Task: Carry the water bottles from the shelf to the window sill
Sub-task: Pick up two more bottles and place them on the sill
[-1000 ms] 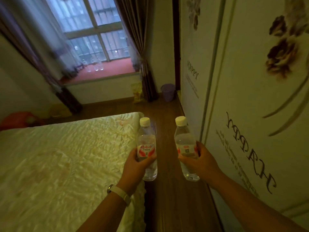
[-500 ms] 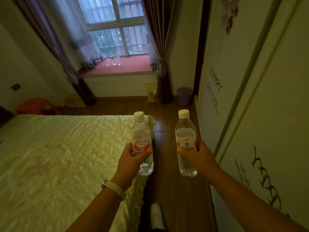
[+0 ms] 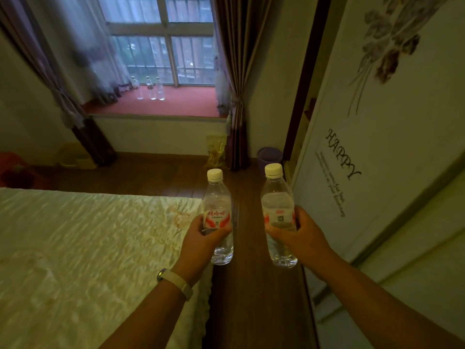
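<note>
My left hand [image 3: 201, 244] grips a clear water bottle [image 3: 218, 197] with a white cap and a red-and-white label, held upright. My right hand [image 3: 299, 234] grips a second clear bottle [image 3: 276, 202] of the same kind, also upright. Both are held out over the wooden floor between the bed and the wardrobe. Straight ahead is the red window sill [image 3: 186, 104], where three bottles [image 3: 150, 89] stand in a row near the glass on the left part.
A bed with a cream quilted cover [image 3: 83, 248] fills the left. A white wardrobe door [image 3: 377, 152] with flower print runs along the right. A purple bin [image 3: 269, 156] and a yellow bag [image 3: 216, 149] stand below the sill by the dark curtain [image 3: 232, 79]. The wooden floor strip [image 3: 254, 298] leads ahead.
The view has moved forward along the floor strip and turned towards the window, so the sill and its bottles look larger and more central. Both hands still hold their bottles upright.
</note>
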`<state>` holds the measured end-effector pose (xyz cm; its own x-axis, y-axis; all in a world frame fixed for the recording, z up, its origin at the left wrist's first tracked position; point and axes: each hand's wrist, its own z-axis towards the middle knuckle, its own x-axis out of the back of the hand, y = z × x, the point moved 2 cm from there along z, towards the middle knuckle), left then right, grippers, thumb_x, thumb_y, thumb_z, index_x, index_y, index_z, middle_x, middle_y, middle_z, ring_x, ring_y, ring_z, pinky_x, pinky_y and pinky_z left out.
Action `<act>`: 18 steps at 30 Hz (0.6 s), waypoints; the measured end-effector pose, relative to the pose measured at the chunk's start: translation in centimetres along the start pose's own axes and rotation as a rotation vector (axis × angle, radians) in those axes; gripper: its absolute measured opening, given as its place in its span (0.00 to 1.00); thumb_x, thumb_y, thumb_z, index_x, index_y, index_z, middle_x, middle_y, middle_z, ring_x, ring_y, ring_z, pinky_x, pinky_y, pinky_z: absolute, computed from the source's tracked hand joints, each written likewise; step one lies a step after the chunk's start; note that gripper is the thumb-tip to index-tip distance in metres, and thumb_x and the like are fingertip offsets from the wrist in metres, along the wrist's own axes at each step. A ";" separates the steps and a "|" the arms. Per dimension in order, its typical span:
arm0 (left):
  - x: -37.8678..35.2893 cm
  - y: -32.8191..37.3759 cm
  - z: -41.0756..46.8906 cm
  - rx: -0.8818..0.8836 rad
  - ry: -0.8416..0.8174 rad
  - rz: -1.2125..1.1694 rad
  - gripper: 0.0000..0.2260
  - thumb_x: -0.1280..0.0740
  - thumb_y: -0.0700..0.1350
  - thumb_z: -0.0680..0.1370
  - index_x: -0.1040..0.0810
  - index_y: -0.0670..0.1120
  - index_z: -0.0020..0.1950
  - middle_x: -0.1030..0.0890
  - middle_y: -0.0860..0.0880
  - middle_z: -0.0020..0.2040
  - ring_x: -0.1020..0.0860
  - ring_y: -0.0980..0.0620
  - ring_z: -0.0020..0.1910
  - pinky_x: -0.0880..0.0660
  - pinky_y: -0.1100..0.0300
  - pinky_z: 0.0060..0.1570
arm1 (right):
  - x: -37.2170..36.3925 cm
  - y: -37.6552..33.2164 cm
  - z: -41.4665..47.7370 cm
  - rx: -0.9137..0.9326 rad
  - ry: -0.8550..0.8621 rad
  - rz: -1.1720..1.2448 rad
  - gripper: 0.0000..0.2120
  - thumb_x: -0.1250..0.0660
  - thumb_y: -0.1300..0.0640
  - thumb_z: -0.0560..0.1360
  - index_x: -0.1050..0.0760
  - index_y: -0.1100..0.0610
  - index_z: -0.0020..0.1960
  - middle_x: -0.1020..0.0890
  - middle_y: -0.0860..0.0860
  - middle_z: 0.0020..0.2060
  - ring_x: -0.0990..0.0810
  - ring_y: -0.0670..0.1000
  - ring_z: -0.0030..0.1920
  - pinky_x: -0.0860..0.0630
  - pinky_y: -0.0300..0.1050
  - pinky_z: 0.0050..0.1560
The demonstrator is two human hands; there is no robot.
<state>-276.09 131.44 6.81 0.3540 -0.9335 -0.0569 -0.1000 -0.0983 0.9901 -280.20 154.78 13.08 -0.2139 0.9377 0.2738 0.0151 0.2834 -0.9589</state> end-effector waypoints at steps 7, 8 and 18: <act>1.0 2.9 8.9 -0.007 -0.016 0.008 0.23 0.20 0.46 0.67 0.21 0.48 0.60 0.14 0.48 0.52 0.15 0.50 0.49 0.19 0.55 0.48 | -1.5 -1.4 9.1 -0.006 0.034 0.004 0.27 0.23 0.56 0.70 0.29 0.54 0.66 0.19 0.50 0.55 0.19 0.50 0.54 0.21 0.47 0.53; 1.1 3.0 10.0 -0.005 -0.016 0.010 0.23 0.20 0.46 0.68 0.21 0.48 0.60 0.14 0.47 0.52 0.15 0.49 0.50 0.20 0.53 0.50 | -1.6 -1.2 10.3 -0.011 0.031 0.018 0.28 0.23 0.55 0.70 0.29 0.53 0.67 0.19 0.50 0.55 0.19 0.50 0.55 0.21 0.46 0.52; -1.0 3.1 22.0 0.025 0.051 0.060 0.20 0.21 0.45 0.68 0.21 0.51 0.58 0.13 0.50 0.50 0.14 0.52 0.47 0.20 0.59 0.45 | -2.4 1.7 24.2 -0.060 -0.012 0.124 0.28 0.22 0.50 0.68 0.30 0.43 0.64 0.20 0.41 0.53 0.20 0.43 0.51 0.26 0.36 0.41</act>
<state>-297.21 124.46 7.13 0.3938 -0.9191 0.0096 -0.1453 -0.0519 0.9880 -303.30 148.20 8.95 -0.2183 0.9639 0.1525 0.1008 0.1777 -0.9789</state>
